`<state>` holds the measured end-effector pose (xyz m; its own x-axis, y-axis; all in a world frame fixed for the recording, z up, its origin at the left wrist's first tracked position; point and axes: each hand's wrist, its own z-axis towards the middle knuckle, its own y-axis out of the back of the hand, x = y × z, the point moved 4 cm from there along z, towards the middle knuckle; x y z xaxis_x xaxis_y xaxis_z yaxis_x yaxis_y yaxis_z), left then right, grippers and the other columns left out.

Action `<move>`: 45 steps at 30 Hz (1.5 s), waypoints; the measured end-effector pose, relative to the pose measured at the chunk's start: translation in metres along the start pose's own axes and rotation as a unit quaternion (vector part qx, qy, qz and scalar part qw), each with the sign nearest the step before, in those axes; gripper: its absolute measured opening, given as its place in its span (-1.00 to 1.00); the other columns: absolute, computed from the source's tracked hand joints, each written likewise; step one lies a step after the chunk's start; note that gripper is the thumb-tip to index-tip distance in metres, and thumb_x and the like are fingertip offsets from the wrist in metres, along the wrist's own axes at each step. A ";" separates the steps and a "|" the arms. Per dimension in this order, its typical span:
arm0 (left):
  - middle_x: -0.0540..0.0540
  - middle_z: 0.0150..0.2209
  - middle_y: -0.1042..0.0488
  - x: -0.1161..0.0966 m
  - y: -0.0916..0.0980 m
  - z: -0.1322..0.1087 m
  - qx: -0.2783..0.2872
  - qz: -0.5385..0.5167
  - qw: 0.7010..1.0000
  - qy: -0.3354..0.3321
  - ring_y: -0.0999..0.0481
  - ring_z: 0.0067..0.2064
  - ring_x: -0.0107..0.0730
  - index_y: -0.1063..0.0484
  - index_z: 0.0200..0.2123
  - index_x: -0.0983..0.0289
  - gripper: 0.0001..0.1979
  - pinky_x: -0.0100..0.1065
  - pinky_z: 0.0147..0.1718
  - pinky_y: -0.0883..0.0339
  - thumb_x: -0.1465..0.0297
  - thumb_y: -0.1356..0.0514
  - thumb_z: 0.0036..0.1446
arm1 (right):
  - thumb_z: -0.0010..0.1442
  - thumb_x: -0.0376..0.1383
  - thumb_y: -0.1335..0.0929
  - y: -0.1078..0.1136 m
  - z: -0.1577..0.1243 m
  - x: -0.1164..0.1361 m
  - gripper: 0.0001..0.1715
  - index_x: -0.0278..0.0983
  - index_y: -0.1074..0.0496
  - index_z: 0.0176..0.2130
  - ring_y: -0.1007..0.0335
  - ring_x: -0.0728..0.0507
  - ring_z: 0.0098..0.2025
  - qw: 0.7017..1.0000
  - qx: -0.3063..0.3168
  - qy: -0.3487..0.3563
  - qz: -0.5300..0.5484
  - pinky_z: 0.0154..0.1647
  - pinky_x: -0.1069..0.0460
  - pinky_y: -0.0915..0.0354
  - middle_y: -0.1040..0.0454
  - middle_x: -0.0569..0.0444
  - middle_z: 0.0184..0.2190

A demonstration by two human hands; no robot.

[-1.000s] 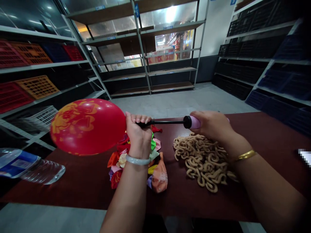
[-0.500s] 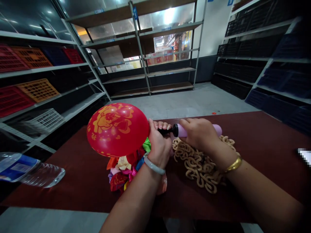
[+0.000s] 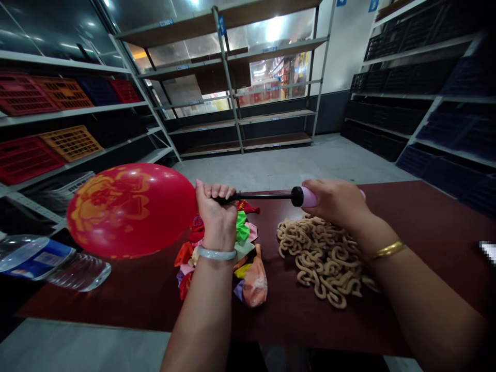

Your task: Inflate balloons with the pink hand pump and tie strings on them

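Note:
A red balloon (image 3: 135, 209) with a gold printed pattern hangs, inflated, over the left of the table. Its neck sits at my left hand (image 3: 217, 214), which is closed around the balloon's neck and the black nozzle end of a hand pump. My right hand (image 3: 337, 204) grips the pump's pink barrel (image 3: 309, 197), and the thin black rod (image 3: 267, 196) shows drawn out between both hands. Below my left wrist lie loose deflated balloons (image 3: 253, 281) in several colours. Under my right hand is a heap of tan, curly, ring-like pieces (image 3: 323, 258).
On the left of the dark red table (image 3: 282, 320) lies a clear plastic bottle (image 3: 83, 271) with a blue label. A pixelated white object (image 3: 488, 250) is at the right edge. Shelves with coloured crates (image 3: 72, 142) stand left; metal racks (image 3: 236, 124) stand behind, dark crates (image 3: 383, 113) right.
My left hand and the balloon have moved left, away from my right hand, exposing the pump's rod. The balloon looks larger, and more deflated balloons show on the table.

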<state>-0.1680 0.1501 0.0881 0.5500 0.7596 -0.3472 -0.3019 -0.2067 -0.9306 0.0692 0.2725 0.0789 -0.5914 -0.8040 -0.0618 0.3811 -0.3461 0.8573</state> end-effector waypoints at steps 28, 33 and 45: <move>-0.14 -0.72 0.00 -0.001 0.002 -0.003 -0.021 0.003 1.000 -0.012 -0.08 -0.71 -0.59 0.06 -0.61 0.24 -0.53 -0.45 -0.64 0.03 0.29 -0.01 0.34 | 0.10 -0.07 -0.36 0.001 0.000 -0.001 -0.62 -0.15 -0.44 -0.11 -0.41 -0.17 -0.31 0.999 0.028 0.001 0.027 -0.42 -0.01 0.03 -0.56 0.03 -0.28; -0.14 -0.69 -0.01 0.028 0.001 -0.017 -0.008 0.015 1.000 -0.001 -0.10 -0.69 -0.61 0.05 -0.60 0.24 -0.51 -0.46 -0.62 -0.01 0.23 -0.06 0.32 | 0.08 -0.08 -0.36 0.004 -0.001 0.010 -0.60 -0.19 -0.43 -0.10 -0.40 -0.19 -0.35 0.999 0.026 -0.005 -0.020 -0.43 -0.03 0.05 -0.54 0.00 -0.31; -0.11 -0.68 -0.02 0.072 -0.012 -0.055 0.031 0.007 0.995 0.091 -0.11 -0.65 -0.57 0.03 -0.60 0.25 -0.51 -0.43 -0.59 -0.06 0.21 -0.05 0.33 | 0.08 -0.05 -0.37 0.003 -0.002 0.043 -0.54 -0.21 -0.44 -0.06 -0.44 -0.20 -0.33 0.999 0.032 0.016 0.011 -0.40 -0.03 -0.04 -0.56 -0.03 -0.29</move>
<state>-0.0819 0.1737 0.0680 0.6749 0.6319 -0.3810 -0.3551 -0.1745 -0.9184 0.0460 0.2359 0.0780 -0.5601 -0.8263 -0.0589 0.3470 -0.2986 0.8891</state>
